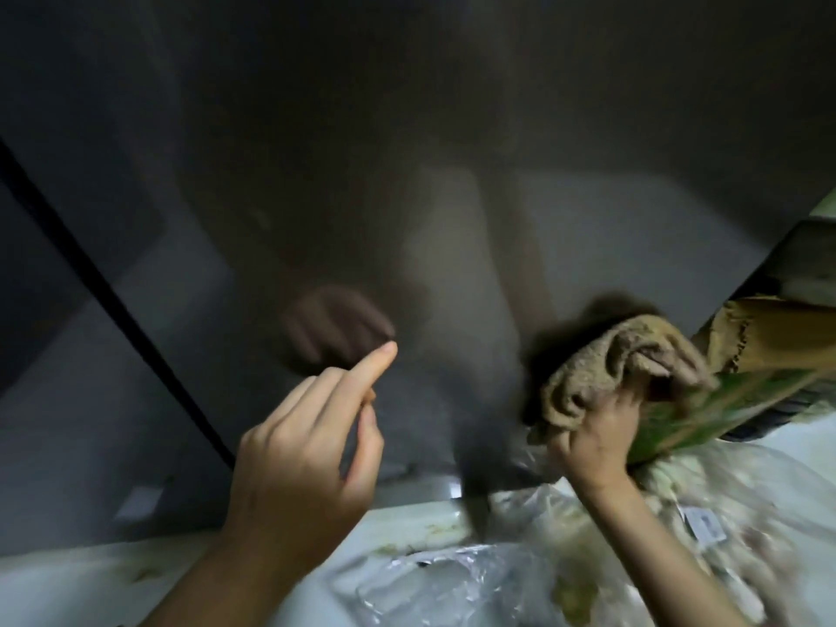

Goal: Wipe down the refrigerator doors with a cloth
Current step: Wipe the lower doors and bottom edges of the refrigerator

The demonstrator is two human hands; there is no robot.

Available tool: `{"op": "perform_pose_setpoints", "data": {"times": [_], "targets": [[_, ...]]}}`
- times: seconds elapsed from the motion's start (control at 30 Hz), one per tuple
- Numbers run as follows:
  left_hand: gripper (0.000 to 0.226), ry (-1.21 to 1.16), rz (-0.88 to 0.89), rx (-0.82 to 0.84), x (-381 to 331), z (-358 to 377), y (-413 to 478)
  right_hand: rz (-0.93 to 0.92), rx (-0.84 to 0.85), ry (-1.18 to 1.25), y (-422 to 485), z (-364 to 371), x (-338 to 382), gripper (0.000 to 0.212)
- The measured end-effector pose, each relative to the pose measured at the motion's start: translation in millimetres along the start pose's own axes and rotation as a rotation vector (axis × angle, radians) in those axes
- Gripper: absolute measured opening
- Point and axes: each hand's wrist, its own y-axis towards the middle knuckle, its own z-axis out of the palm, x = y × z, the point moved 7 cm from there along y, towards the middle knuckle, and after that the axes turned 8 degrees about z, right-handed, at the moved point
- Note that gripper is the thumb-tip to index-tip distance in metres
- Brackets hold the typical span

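Observation:
A dark, glossy refrigerator door fills most of the head view and reflects my hands. My right hand grips a bunched tan cloth and presses it against the door's lower right part. My left hand hovers just in front of the door. Its index finger is stretched up toward the surface and the other fingers are loosely curled, holding nothing. A black seam runs diagonally across the door at the left.
Below the door lies a pale ledge with clear plastic bags of food. A green packet and a torn brown cardboard box crowd the right side, close to the cloth.

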Motion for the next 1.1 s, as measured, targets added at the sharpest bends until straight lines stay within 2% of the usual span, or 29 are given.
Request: {"op": "perform_pose_setpoints", "data": {"times": [0.1,0.2,0.27,0.33,0.43,0.47,0.53,0.6,0.7,0.77,0.8,0.83,0.87,0.9,0.97,1.03,1.07,1.1], "targets": [[0.044,-0.027,-0.028,-0.035,-3,-1,0,-0.088,-0.119,0.079,-12,11,53,0.046],[0.045,-0.034,-0.081,-0.111,7,-15,-8,-0.422,-0.134,-0.016,-41,32,117,0.035],[0.047,-0.058,-0.171,-0.181,20,-28,-19,-0.532,-0.08,0.0,-45,28,128,0.043],[0.048,-0.107,-0.299,-0.262,39,-41,-37,-0.657,-0.111,0.066,-37,7,152,0.048],[0.048,-0.115,-0.439,-0.301,60,-48,-58,-0.685,-0.192,0.014,-13,-6,189,0.053],[0.048,-0.112,-0.462,-0.295,63,-48,-60,-0.636,-0.137,-0.01,-12,5,189,0.05],[0.045,-0.122,-0.478,-0.306,67,-54,-61,-0.517,0.193,0.049,-24,39,183,0.05],[0.04,-0.11,-0.474,-0.306,72,-58,-58,-0.576,0.408,0.036,-48,66,175,0.062],[0.039,-0.116,-0.464,-0.273,74,-55,-58,-0.872,0.555,-0.153,-92,84,167,0.039],[0.039,-0.143,-0.467,-0.264,75,-58,-60,-0.768,0.704,-0.069,-89,77,173,0.034],[0.038,-0.144,-0.468,-0.256,77,-60,-62,-0.635,0.667,0.046,-73,69,179,0.029],[0.038,-0.147,-0.472,-0.252,81,-62,-64,-0.588,0.566,0.095,-56,59,192,0.022],[0.038,-0.153,-0.477,-0.253,85,-64,-66,-0.602,0.442,0.147,-42,46,211,0.021],[0.037,-0.165,-0.488,-0.259,89,-65,-68,-0.701,0.307,0.143,-34,37,231,0.025],[0.03,-0.221,-0.54,-0.29,94,-69,-71,-0.811,0.198,0.133,-23,27,265,0.035],[0.026,-0.27,-0.599,-0.308,100,-74,-72,-0.688,0.276,0.183,-30,39,276,0.028],[0.025,-0.268,-0.612,-0.32,104,-77,-72,-0.66,0.443,0.198,-45,53,272,0.02],[0.025,-0.255,-0.62,-0.333,107,-80,-72,-0.742,0.651,0.13,-72,72,266,0.021]]}}
